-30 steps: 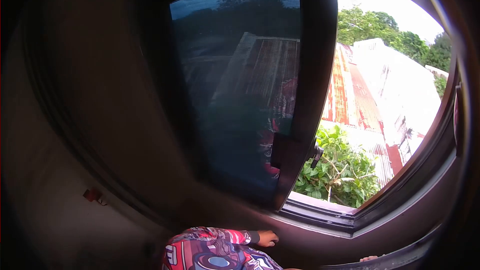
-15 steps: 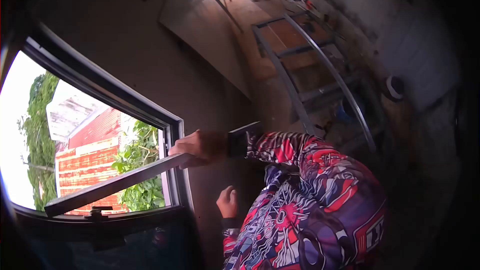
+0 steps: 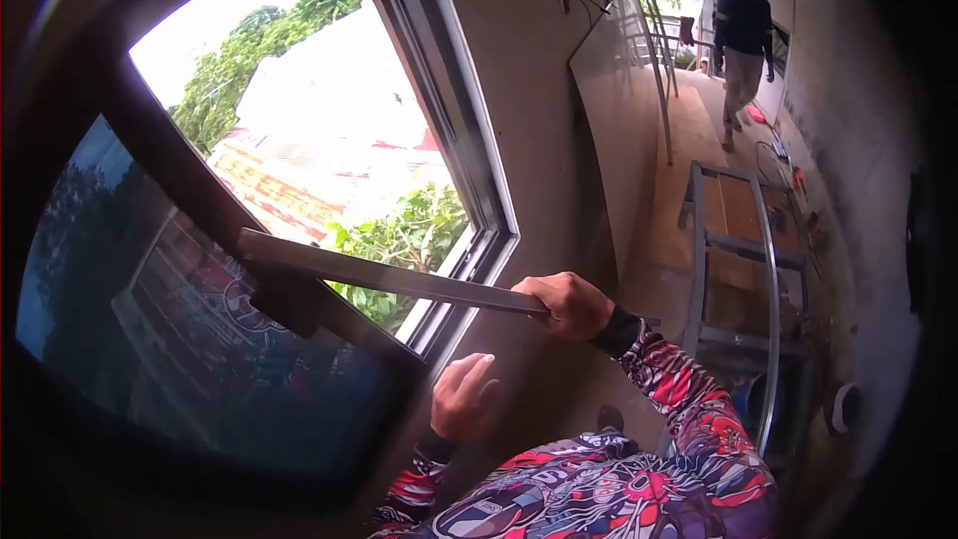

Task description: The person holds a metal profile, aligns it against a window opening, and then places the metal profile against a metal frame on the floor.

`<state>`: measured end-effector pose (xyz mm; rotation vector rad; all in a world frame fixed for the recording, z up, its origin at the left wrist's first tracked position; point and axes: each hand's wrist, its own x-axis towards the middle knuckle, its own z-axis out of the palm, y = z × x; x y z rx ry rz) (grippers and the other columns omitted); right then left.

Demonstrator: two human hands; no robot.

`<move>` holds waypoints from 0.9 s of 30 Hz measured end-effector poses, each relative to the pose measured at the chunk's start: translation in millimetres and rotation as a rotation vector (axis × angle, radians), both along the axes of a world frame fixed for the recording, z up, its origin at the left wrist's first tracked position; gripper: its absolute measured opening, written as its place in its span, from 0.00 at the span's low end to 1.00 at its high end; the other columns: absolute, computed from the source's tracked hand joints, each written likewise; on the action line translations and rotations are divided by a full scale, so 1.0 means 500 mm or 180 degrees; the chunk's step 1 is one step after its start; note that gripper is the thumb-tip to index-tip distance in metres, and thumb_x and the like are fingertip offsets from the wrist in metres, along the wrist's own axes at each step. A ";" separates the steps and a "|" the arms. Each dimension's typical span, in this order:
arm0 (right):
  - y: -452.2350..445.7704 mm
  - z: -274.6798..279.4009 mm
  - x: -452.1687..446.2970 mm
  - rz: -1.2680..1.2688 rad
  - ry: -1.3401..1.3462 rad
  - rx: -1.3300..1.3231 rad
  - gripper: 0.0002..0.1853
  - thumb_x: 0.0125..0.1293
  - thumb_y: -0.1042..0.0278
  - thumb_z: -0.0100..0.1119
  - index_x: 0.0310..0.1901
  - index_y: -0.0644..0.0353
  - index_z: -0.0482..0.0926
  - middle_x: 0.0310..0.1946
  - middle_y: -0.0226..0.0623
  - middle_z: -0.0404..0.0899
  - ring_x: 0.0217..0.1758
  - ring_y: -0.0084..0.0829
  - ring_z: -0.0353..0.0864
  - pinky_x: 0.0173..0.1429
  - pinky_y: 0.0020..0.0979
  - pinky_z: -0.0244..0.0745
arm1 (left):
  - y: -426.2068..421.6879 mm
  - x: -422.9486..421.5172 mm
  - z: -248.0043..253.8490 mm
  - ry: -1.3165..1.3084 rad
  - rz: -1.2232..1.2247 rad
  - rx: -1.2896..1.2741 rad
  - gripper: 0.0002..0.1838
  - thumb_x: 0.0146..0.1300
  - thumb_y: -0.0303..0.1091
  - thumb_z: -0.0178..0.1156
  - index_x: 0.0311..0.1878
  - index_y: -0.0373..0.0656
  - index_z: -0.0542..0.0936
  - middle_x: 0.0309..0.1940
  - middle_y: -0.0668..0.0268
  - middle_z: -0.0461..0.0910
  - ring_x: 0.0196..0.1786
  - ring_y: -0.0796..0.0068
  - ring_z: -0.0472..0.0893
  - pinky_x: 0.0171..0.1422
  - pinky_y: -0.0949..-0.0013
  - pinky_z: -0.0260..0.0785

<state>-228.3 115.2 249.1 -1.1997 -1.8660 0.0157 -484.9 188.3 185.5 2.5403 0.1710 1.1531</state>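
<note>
My right hand [image 3: 571, 305] is closed around a long, straight metal bar [image 3: 399, 280], gripping it near its right end. From there the bar runs left across the window opening, its far end in front of the sliding window's dark glass panel [image 3: 200, 339]. Below the bar hovers my left hand [image 3: 463, 399], fingers loosely bent and apart, holding nothing. It is nearest to the lower corner of the window frame [image 3: 479, 190]. Whether the bar's far end touches the panel's frame I cannot tell.
A welded metal frame [image 3: 701, 260] stands on the floor to the right, with a curved rail [image 3: 771, 309] along it. A large board [image 3: 611, 120] leans against the wall. A person [image 3: 743, 35] is in the far passage, near scattered tools [image 3: 780, 147].
My view has swung up and left, showing more window and the whole co-worker. My right hand still grips the bar. My left hand has risen nearer the frame, its fingers more extended.
</note>
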 end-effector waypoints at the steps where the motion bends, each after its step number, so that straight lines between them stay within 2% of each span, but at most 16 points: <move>1: 0.010 0.024 -0.008 0.0030 -0.0107 0.0005 0.12 0.61 0.77 0.61 0.46 0.61 0.76 0.37 0.43 0.83 0.39 0.48 0.85 0.44 0.39 0.81 | 0.007 -0.027 0.069 -0.0212 0.0207 0.0402 0.20 0.62 0.30 0.67 0.57 0.39 0.77 0.47 0.53 0.80 0.47 0.55 0.83 0.51 0.57 0.77; 2: 0.034 0.055 -0.011 -0.0004 -0.0296 0.0288 0.08 0.60 0.77 0.58 0.42 0.60 0.75 0.31 0.41 0.81 0.35 0.46 0.85 0.40 0.41 0.80 | 0.012 -0.056 0.139 -0.0382 0.0392 0.0799 0.22 0.63 0.32 0.67 0.59 0.41 0.76 0.49 0.52 0.79 0.49 0.52 0.82 0.52 0.53 0.76; 4: 0.072 0.144 -0.023 0.0082 -0.0683 0.0513 0.06 0.59 0.78 0.57 0.38 0.60 0.74 0.27 0.41 0.79 0.33 0.46 0.84 0.38 0.42 0.80 | 0.010 -0.125 0.275 -0.0507 0.0948 0.1873 0.26 0.66 0.33 0.63 0.66 0.45 0.70 0.56 0.52 0.75 0.56 0.50 0.77 0.59 0.49 0.71; 6: 0.116 0.232 -0.043 0.0257 -0.1154 0.0611 0.03 0.62 0.74 0.56 0.35 0.59 0.72 0.25 0.39 0.77 0.31 0.45 0.83 0.35 0.43 0.79 | -0.009 -0.177 0.394 -0.0409 0.1952 0.3073 0.31 0.68 0.35 0.63 0.72 0.46 0.66 0.59 0.52 0.75 0.62 0.47 0.74 0.64 0.47 0.67; 8: 0.136 0.346 -0.088 0.0249 -0.1681 0.1323 0.04 0.64 0.74 0.57 0.35 0.60 0.71 0.22 0.36 0.76 0.26 0.38 0.83 0.29 0.38 0.80 | -0.030 -0.206 0.506 0.0121 0.3070 0.3723 0.30 0.68 0.39 0.63 0.71 0.45 0.69 0.62 0.52 0.74 0.63 0.50 0.75 0.65 0.49 0.67; 10: 0.173 0.439 -0.122 0.0138 -0.1955 0.1883 0.06 0.65 0.69 0.58 0.34 0.57 0.70 0.21 0.34 0.74 0.25 0.36 0.83 0.27 0.38 0.79 | -0.067 -0.222 0.599 0.0580 0.3779 0.3723 0.28 0.69 0.41 0.64 0.69 0.45 0.72 0.62 0.54 0.76 0.63 0.56 0.77 0.65 0.53 0.68; 11: 0.183 0.482 -0.142 0.0045 -0.2105 0.1980 0.04 0.67 0.66 0.54 0.37 0.54 0.73 0.23 0.35 0.77 0.29 0.38 0.84 0.31 0.39 0.79 | -0.081 -0.237 0.621 0.0663 0.4074 0.3768 0.26 0.69 0.40 0.63 0.68 0.45 0.73 0.61 0.55 0.77 0.62 0.57 0.77 0.66 0.54 0.68; 13: 0.198 0.567 -0.183 -0.0078 -0.2254 0.2212 0.08 0.70 0.61 0.50 0.43 0.49 0.78 0.27 0.35 0.81 0.33 0.41 0.86 0.35 0.40 0.81 | -0.088 -0.274 0.662 0.0841 0.4652 0.3861 0.23 0.70 0.38 0.62 0.67 0.45 0.75 0.59 0.56 0.79 0.61 0.58 0.79 0.66 0.57 0.68; 14: 0.204 0.605 -0.202 -0.0105 -0.2259 0.2341 0.09 0.71 0.61 0.50 0.46 0.46 0.80 0.28 0.35 0.83 0.35 0.41 0.87 0.35 0.39 0.81 | -0.078 -0.311 0.684 0.0769 0.4622 0.4057 0.22 0.71 0.36 0.60 0.66 0.45 0.75 0.59 0.56 0.79 0.61 0.58 0.79 0.66 0.57 0.69; 16: 0.244 0.669 -0.235 -0.0107 -0.2027 0.3175 0.12 0.71 0.58 0.50 0.51 0.40 0.81 0.31 0.34 0.84 0.36 0.40 0.87 0.38 0.40 0.82 | -0.046 -0.406 0.731 0.0634 0.4547 0.4423 0.20 0.72 0.33 0.58 0.65 0.44 0.76 0.57 0.57 0.80 0.61 0.58 0.79 0.66 0.58 0.69; 18: 0.317 0.735 -0.286 -0.0157 -0.1744 0.4089 0.12 0.71 0.57 0.50 0.51 0.37 0.81 0.31 0.33 0.84 0.39 0.41 0.87 0.41 0.43 0.83 | -0.036 -0.459 0.783 0.0649 0.4756 0.4464 0.18 0.72 0.32 0.57 0.63 0.43 0.78 0.56 0.57 0.81 0.60 0.57 0.80 0.65 0.59 0.70; 22: 0.323 0.806 -0.339 -0.0223 -0.1447 0.4151 0.13 0.70 0.57 0.51 0.53 0.34 0.80 0.41 0.29 0.84 0.46 0.39 0.87 0.44 0.43 0.84 | -0.002 -0.561 0.866 0.0606 0.5150 0.4601 0.17 0.72 0.31 0.57 0.62 0.42 0.78 0.56 0.57 0.81 0.60 0.57 0.80 0.65 0.60 0.71; 24: 0.341 0.837 -0.363 -0.0230 -0.1616 0.4340 0.14 0.70 0.58 0.51 0.54 0.33 0.80 0.49 0.27 0.83 0.50 0.37 0.86 0.45 0.43 0.85 | 0.014 -0.579 0.895 0.0422 0.4973 0.4673 0.18 0.70 0.30 0.58 0.61 0.43 0.79 0.56 0.57 0.81 0.59 0.56 0.80 0.64 0.60 0.72; 25: 0.356 0.852 -0.384 -0.0475 -0.1710 0.4182 0.16 0.70 0.58 0.51 0.57 0.32 0.79 0.58 0.25 0.80 0.56 0.35 0.83 0.49 0.43 0.84 | 0.011 -0.572 0.909 0.0346 0.4827 0.4736 0.18 0.68 0.29 0.60 0.60 0.44 0.80 0.55 0.57 0.82 0.58 0.57 0.80 0.63 0.60 0.72; 27: 0.386 0.874 -0.386 -0.0167 -0.1566 0.4285 0.17 0.71 0.59 0.50 0.59 0.32 0.78 0.59 0.26 0.79 0.60 0.36 0.81 0.52 0.43 0.83 | 0.020 -0.591 0.927 0.0374 0.4741 0.4846 0.18 0.66 0.28 0.62 0.59 0.46 0.81 0.54 0.58 0.82 0.57 0.58 0.81 0.61 0.60 0.73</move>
